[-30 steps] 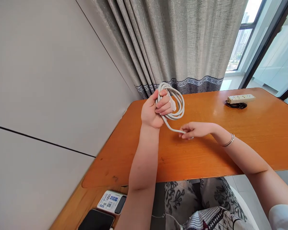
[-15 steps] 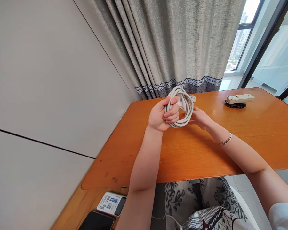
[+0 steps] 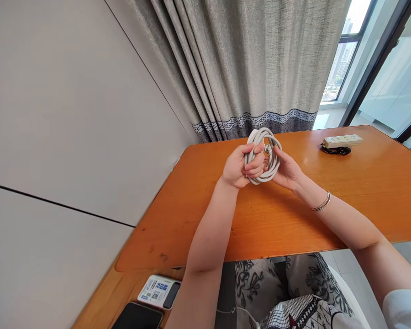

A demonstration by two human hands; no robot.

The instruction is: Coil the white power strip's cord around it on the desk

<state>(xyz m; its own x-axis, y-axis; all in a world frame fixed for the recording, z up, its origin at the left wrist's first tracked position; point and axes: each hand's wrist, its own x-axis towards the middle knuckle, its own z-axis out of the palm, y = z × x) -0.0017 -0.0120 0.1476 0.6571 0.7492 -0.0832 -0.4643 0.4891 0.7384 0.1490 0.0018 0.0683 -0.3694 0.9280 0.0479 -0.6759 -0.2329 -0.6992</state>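
A white power cord, wound into a coil of several loops, is held up above the wooden table. My left hand is closed round the left side of the coil, thumb on top and fingers wrapped over the loops. At the right side of the coil, my right hand grips the loops, its thumb in front and its fingers partly hidden behind them. The cord's plug shows within the coil, between the two hands.
The orange-brown table spans the view before me. A cream power strip with a black cord lies at the back right. A boxed item and a dark phone-like slab lie lower left. Behind hangs a grey curtain.
My left hand has moved slightly right and down with the coil. My right hand has closed on the coil's right side, and the plug has shifted from outside the loops to within them.
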